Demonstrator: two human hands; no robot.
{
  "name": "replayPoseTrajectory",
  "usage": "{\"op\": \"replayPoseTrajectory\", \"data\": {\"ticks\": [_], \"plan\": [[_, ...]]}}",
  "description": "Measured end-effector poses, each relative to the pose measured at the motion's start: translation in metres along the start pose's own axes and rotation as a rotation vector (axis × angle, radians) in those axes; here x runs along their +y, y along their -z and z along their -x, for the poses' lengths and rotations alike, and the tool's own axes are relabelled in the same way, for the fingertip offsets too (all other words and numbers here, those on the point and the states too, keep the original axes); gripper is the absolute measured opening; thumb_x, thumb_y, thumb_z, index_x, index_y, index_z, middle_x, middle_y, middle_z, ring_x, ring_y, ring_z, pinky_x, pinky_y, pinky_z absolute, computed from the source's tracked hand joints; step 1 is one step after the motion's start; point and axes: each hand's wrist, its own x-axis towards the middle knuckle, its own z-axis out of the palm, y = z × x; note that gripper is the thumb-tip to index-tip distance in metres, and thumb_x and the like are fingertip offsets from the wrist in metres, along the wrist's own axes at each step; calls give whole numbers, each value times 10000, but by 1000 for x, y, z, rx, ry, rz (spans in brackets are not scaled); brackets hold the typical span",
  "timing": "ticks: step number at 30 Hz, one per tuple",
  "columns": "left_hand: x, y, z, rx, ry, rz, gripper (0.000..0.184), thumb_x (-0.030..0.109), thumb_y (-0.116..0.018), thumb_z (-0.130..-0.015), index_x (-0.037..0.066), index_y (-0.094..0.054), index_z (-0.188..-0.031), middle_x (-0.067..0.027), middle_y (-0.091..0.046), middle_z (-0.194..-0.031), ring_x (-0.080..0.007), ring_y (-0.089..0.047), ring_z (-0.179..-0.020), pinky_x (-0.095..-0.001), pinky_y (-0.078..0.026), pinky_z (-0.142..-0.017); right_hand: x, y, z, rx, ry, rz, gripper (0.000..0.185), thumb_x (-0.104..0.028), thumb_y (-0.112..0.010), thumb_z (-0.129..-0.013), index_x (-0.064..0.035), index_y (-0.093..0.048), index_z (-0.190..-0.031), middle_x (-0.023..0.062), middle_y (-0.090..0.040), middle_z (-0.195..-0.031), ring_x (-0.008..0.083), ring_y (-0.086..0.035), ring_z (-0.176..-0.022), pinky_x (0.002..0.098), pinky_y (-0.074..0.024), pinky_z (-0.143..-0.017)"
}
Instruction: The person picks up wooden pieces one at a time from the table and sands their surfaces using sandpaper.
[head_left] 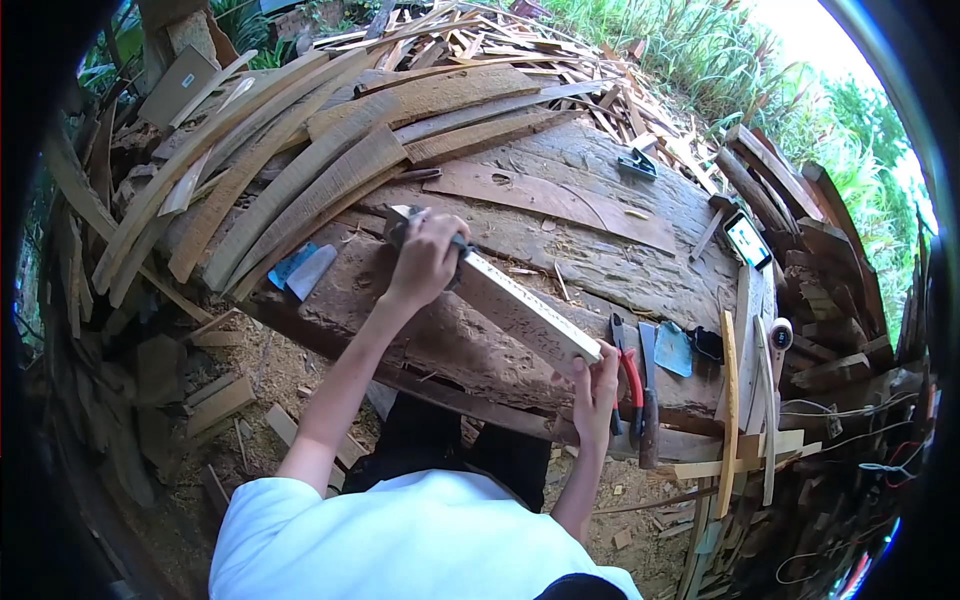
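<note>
A long squared wooden bar [525, 325] slants across the bench in front of me, its pale edge bearing dark markings. My left hand [430, 255] is closed at the bar's far left end, around a dark tool [396, 226] with a pale tip. Its kind is mostly hidden under the fingers. At the near right end, my right hand [597, 385] grips the bar between thumb and fingers. Just right of that hand lie red-handled pliers [632, 376] and a flat-bladed tool with a wooden handle [649, 400].
Curved wooden slats [300, 200] are stacked at the bench's left. Blue sheets [674, 350] lie on either side. A lit phone [747, 241] stands at the right, near thin strips [729, 410] overhanging the edge. Scrap wood [630, 110] piles up behind the worn bench [640, 260].
</note>
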Motion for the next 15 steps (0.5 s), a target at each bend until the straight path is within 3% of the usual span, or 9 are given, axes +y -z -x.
{"op": "replayPoseTrajectory", "data": {"ticks": [2,4,5,9,12,15], "plan": [[7,-1,-3,-67,37,8,91,92,-538,-909,65,-604,-966,-162,-682,-901,-337,-650,-939,-501,-402,-1034,-9,4,1,33,-44,7,298,-227,-530,-1023,-31,-457,-1235,78,-601,-929,119,-633,-741,233,-486,-644],[16,-2,-8,-245,159,13,96,107,-547,-895,44,-608,-934,-180,-684,-865,-353,-650,-926,-483,-457,-938,-18,6,-3,112,-152,-353,269,-214,-514,-1026,-16,-461,-1200,122,-617,-892,165,-644,-659,260,-514,-477],[17,-4,-5,-286,154,23,94,93,-552,-879,23,-607,-911,-194,-671,-804,-375,-649,-896,-473,-479,-856,-13,9,-4,135,-199,-468,249,-235,-470,-1039,-19,-476,-1161,123,-626,-850,161,-611,-538,259,-478,-417],[27,3,5,-214,81,110,105,63,-546,-880,16,-603,-955,-207,-663,-843,-373,-658,-840,-447,-492,-835,-2,16,-6,82,-260,-387,301,-275,-436,-1049,7,-509,-1128,120,-634,-762,153,-607,-519,258,-464,-386],[33,-8,18,-281,108,203,132,-14,-547,-885,32,-627,-980,-157,-692,-878,-282,-673,-828,-432,-510,-854,-7,11,-9,108,-245,-364,311,-271,-441,-1051,19,-532,-1118,114,-640,-786,155,-606,-517,257,-465,-387],[85,-19,24,-313,-50,203,212,-25,-554,-875,8,-640,-1066,-172,-691,-1033,-298,-654,-997,-443,-476,-954,-6,9,-7,98,-271,-213,395,-334,-410,-1067,29,-550,-1133,107,-645,-803,158,-616,-543,262,-475,-408]]}}
